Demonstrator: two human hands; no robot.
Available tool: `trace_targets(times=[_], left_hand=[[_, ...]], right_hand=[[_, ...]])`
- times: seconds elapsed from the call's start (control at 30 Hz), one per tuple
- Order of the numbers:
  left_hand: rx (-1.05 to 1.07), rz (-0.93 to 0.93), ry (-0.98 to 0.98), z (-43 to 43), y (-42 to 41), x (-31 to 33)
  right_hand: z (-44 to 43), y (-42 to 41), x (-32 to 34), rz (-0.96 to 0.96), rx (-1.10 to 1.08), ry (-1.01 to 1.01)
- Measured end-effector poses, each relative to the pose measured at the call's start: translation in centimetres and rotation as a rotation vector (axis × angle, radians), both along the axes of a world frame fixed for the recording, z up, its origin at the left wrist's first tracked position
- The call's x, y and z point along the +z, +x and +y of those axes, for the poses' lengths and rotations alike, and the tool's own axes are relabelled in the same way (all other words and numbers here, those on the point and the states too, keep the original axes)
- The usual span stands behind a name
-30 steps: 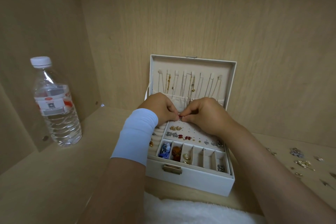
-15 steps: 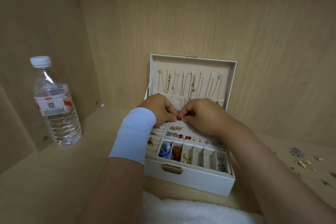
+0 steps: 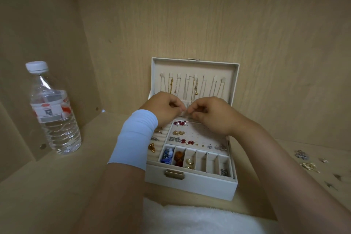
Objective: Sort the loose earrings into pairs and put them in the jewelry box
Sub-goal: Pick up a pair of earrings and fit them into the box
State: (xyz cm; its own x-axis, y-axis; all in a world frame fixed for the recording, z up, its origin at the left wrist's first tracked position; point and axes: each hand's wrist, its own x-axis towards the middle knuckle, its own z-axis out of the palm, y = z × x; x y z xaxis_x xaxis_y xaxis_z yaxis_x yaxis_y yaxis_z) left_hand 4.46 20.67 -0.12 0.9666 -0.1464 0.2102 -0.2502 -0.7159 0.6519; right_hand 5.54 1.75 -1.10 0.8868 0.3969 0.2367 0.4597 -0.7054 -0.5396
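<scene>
Where the jewelry box [image 3: 190, 186] lies open, left hand [image 3: 165, 108], right hand [image 3: 214, 116] close together, fingers curled, grasp unclear, loose earrings [image 3: 302, 155] aside.

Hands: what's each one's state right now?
Left hand: fingers curled as if pinching; cannot tell if it holds anything.
Right hand: fingers curled too; cannot tell what, if anything, it holds.

Head-worn view, close, forward and down.
</scene>
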Motion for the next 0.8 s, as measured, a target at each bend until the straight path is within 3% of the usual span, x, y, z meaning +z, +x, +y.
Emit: trace_targets(times=[0.13,0.37,0.57,0.8], left_hand=[[-0.025,-0.095,-0.088,-3.5,-1.2,1.3],[-0.264,-0.163,-0.035,-14.0,-4.0,0.9],[-0.413,-0.026,0.101,-23.4,-5.1,-0.6],[-0.381,0.062,0.161,-28.5,-4.2,-3.4]], right_hand=[[-3.9,-2.0,2.4,-0.040,-0.042,-0.011],[-16.2,-7.3,3.7,0.023,-0.181,-0.058],[-24.7,-10.1,1.5,0.079,-0.289,-0.134],[-29.4,-8.9,-0.7,0.115,-0.425,-0.183]])
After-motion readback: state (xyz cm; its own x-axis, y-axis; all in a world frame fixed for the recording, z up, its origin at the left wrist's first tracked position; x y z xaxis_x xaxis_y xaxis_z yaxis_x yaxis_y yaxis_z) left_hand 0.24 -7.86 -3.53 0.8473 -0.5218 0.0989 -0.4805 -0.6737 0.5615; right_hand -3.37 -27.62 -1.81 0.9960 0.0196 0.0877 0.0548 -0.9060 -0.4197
